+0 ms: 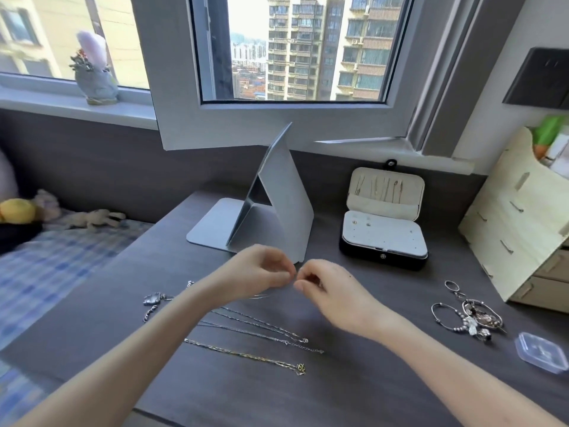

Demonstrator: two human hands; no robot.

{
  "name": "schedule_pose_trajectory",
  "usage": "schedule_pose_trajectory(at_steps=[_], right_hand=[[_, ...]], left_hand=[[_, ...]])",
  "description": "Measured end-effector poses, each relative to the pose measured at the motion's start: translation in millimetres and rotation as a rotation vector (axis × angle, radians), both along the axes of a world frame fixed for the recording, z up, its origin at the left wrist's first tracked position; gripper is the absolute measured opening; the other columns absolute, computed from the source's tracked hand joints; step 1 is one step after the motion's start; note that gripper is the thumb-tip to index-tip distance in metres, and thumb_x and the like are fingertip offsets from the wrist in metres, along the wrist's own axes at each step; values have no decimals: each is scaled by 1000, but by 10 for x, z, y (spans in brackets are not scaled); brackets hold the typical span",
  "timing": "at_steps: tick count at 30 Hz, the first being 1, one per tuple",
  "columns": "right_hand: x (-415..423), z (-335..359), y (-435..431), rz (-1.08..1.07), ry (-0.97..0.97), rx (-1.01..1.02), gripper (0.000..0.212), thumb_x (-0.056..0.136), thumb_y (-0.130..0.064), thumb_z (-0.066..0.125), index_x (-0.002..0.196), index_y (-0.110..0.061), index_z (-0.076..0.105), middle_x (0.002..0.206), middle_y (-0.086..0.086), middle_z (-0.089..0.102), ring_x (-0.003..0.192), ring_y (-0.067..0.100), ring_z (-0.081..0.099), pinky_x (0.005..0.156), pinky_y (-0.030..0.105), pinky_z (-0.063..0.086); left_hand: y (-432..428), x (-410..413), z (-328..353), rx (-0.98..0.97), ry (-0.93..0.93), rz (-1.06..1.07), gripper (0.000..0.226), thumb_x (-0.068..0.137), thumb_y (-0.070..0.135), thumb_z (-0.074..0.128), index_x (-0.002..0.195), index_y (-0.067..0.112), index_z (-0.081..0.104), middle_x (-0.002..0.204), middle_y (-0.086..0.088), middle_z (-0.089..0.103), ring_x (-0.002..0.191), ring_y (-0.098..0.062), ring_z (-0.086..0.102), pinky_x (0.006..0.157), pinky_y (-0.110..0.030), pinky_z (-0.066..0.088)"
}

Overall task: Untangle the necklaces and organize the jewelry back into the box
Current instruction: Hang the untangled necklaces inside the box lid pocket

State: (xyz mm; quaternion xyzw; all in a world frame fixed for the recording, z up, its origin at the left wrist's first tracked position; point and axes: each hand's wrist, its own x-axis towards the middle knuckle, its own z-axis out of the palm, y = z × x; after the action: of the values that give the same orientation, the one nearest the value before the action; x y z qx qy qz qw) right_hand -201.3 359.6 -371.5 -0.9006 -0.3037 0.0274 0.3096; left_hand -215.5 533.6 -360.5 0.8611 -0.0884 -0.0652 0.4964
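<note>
Head view. A dark wood-grain desk (354,392) fills the lower frame. Its left edge runs diagonally beside a blue checked bed cover (46,266), and its front edge shows at the bottom left.

At centre, the left hand (261,272) and right hand (334,292) hover above the desk with fingertips almost meeting. Both have curled fingers pinching a fine silver chain (265,296), which is faint and partly blurred.

Below the hands, three thin silver necklaces (261,325) and a flat two-tone necklace (246,355) lie straightened and nearly parallel, apart from one another. Bare desk lies below them and between the hands and the box.

The jewelry box (385,251) stands open at right of centre, near the wall. It has a black, round-cornered shell and a pale lining. Thin chains hang in its upright lid, and small studs sit on its base pad.

- **Lower right:** a tangled heap of rings, hoops and beads (471,317), with a clear plastic case (542,354) beside it.
- **Left of centre:** a chunky silver pendant piece (154,298), partly behind the left forearm.
- **Behind the hands:** a folded grey metal stand (277,204).
- **Right edge:** a pale plywood organizer (523,217).
</note>
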Motion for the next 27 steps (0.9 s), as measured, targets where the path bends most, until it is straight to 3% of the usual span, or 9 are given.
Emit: schedule_pose_trajectory(at_steps=[2,6,10,13,16,19,22,27], right_hand=[[31,128,-43,-13,85,66,11,93,-19,55,83,-17,57,68,-13,48,56,-1,44,55,14,35],[67,338,-142,-22,173,187,8,90,-12,60,83,-9,59,70,-6,54,59,2,43,55,13,35],[76,524,-226,-5,203,253,3,87,-9,64,86,-9,61,76,1,61,64,3,51,59,16,41],[96,637,-293,13,208,248,8,86,-6,64,90,-12,64,83,7,66,73,7,59,68,24,48],[69,772,-366,26,170,222,10,86,-4,64,91,-12,67,76,-1,64,66,-2,56,62,10,43],[58,889,-441,16,64,85,11,84,-9,67,95,-13,69,72,-6,62,62,-2,53,60,7,40],[25,953,-473,38,-37,-104,12,85,-14,67,95,-19,71,75,-8,62,73,6,55,64,10,40],[-50,947,-514,0,-190,-268,17,93,-19,56,101,-18,71,90,-7,61,79,4,45,69,-5,28]], left_hand=[[-34,-18,-3,-17,23,-26,6,86,13,66,84,17,71,82,1,71,76,-5,61,74,-22,47],[-104,-5,50,-79,-31,-39,5,83,13,71,86,10,73,83,-2,73,80,-5,65,78,-20,49],[-209,23,115,-82,-69,-70,8,82,14,71,89,10,74,85,-1,73,82,-7,65,84,-27,50],[-281,38,169,-110,-112,-95,11,82,16,71,91,11,73,91,-3,73,93,-17,67,91,-33,48],[-351,53,215,-151,-162,-100,11,82,16,72,91,10,73,89,-5,73,89,-24,65,88,-35,48],[-392,72,280,-184,-178,-108,7,76,17,75,81,11,74,81,-5,73,77,-15,62,80,-31,49],[-407,103,348,-57,-292,-131,4,74,16,78,76,14,75,75,-3,73,70,-10,63,75,-27,52],[-506,111,482,332,-542,-186,7,80,21,74,80,13,75,67,7,65,65,-10,57,62,-12,42]])
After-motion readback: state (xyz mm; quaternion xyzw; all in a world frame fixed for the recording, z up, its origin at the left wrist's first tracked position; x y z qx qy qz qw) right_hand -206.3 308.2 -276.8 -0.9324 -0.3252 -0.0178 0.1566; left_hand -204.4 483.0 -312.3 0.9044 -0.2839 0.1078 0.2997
